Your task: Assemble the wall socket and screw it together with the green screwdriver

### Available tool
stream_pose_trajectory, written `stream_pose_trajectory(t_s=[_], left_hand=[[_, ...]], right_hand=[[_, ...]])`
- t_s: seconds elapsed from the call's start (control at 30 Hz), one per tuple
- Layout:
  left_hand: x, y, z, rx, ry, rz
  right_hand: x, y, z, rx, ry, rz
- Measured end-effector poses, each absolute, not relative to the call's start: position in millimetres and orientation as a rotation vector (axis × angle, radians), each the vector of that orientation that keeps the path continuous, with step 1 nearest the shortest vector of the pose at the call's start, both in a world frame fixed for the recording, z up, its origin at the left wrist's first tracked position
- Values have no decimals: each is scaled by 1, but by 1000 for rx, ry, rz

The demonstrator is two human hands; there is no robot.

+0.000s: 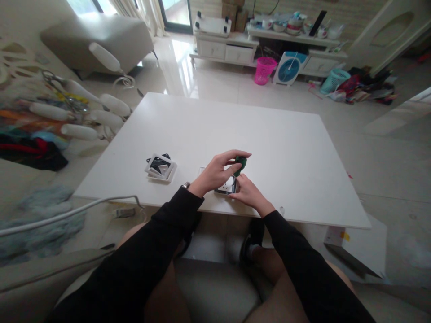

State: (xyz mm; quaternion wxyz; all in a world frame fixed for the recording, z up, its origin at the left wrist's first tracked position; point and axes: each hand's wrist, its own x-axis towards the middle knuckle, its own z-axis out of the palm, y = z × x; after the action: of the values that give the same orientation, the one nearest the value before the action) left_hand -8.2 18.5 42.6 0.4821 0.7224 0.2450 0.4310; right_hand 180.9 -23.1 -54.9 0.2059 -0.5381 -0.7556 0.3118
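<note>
My left hand (217, 172) reaches over from the left with a small dark green object (240, 165) pinched between thumb and fingers; its exact kind is hard to make out. Just below it is a wall socket (228, 185), a white face with dark slots in a black frame, close to the table's front edge. My right hand (247, 190) grips the socket's right side with thumb and fingers. Part of the socket is hidden under my left hand. A pale edge of another piece (201, 170) shows behind my left wrist.
Stacked white frames (170, 174) with black plates and a white piece inside lie to the left on the white table (269, 134). A lamp with several white shades (116, 104) stands beside the table's left edge. My legs are under the front edge.
</note>
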Motion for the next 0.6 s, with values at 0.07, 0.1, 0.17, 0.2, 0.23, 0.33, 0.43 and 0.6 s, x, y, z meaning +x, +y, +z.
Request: stream_pose_trajectory(t_s=[0.07,0.1,0.17,0.2,0.23,0.33,0.43,0.6], left_hand=[[-6,14,45,1781,623,1079],[-4,12,45,1787,646,1109],[-2,10,46,1789,703,1180],[0,9,46,1788,731,1206],[0,9,47,1787,750,1223],[0,11,47,1776,759,1230],[-4,15,47,1737,727,1180],[-9,16,47,1685,642,1094]], right_hand=[[181,-23,-55,-1496,-2112,870],[181,-23,-55,-1502,-2112,875],[181,-22,-55,-1512,-2107,880],[181,-22,-55,-1511,-2107,879],[181,-22,-55,-1508,-2110,877],[181,-23,-54,-1508,-2127,874],[181,-23,-54,-1523,-2133,881],[182,-23,-54,-1487,-2106,905]])
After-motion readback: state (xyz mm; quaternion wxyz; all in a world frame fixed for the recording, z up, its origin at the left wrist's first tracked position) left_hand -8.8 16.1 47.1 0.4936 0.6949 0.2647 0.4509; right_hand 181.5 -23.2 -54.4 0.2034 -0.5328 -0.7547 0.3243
